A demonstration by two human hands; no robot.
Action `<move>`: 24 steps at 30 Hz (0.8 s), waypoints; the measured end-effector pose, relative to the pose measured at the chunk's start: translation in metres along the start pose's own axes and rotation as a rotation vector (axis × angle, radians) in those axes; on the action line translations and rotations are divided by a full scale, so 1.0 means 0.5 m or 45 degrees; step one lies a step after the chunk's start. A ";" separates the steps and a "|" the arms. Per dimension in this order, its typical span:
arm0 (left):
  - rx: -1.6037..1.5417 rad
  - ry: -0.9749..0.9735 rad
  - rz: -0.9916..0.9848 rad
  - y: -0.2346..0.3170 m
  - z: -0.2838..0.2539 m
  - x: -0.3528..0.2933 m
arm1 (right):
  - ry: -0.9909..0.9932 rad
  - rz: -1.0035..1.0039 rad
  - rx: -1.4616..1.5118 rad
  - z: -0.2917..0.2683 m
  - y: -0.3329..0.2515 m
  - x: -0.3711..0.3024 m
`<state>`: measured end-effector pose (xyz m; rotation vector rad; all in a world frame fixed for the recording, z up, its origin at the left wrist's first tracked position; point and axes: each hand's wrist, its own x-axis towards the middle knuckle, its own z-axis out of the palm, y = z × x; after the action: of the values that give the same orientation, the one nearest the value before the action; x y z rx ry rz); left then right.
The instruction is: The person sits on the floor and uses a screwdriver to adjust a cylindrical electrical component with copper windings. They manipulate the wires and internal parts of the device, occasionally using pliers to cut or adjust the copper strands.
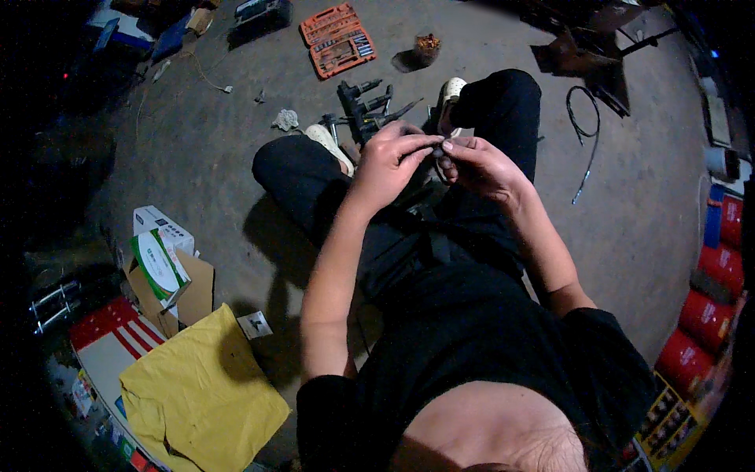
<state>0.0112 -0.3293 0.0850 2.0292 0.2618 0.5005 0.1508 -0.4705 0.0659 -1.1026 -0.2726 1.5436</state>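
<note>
Over my lap, my left hand point(391, 164) and my right hand point(486, 169) meet at the fingertips. Both are closed in a pinch around something small and dark point(438, 152), too covered by the fingers to name. Just beyond them, on the floor between my shoes, lies a dark metal assembly point(363, 108) with several rod-like arms. My left fingers partly hide its near end.
Ahead sit an orange socket set case point(338, 41), lying open, and a small container of bits point(427, 47). A black hose point(583, 141) curls at right, near red drums point(700, 318). At left are boxes point(161, 259), a yellow cloth point(206, 389) and a crumpled rag point(285, 119).
</note>
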 end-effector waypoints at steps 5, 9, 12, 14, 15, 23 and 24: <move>-0.262 0.047 -0.205 0.009 0.026 -0.008 | -0.015 -0.025 0.092 0.001 -0.001 -0.003; -0.274 0.272 -0.201 -0.008 0.065 -0.010 | 0.062 -0.087 0.328 -0.007 -0.010 0.006; 0.047 0.364 -0.201 -0.085 0.122 -0.031 | 0.220 -0.250 0.472 0.011 -0.029 0.023; 0.073 0.170 -0.227 -0.065 0.134 -0.003 | 0.328 -0.395 0.598 -0.004 -0.036 0.030; 0.058 0.156 -0.195 -0.070 0.150 0.006 | 0.365 -0.448 0.687 -0.010 -0.038 0.040; 0.124 0.119 -0.305 -0.030 0.107 0.007 | 0.759 -1.481 -1.382 -0.019 -0.004 0.074; 0.092 0.102 -0.364 -0.027 0.097 0.011 | 0.693 -1.513 -1.533 -0.028 0.002 0.070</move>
<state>0.0383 -0.3586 0.0538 2.0011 0.6169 0.3971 0.1643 -0.4457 0.0408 -1.6931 -1.2843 -0.1367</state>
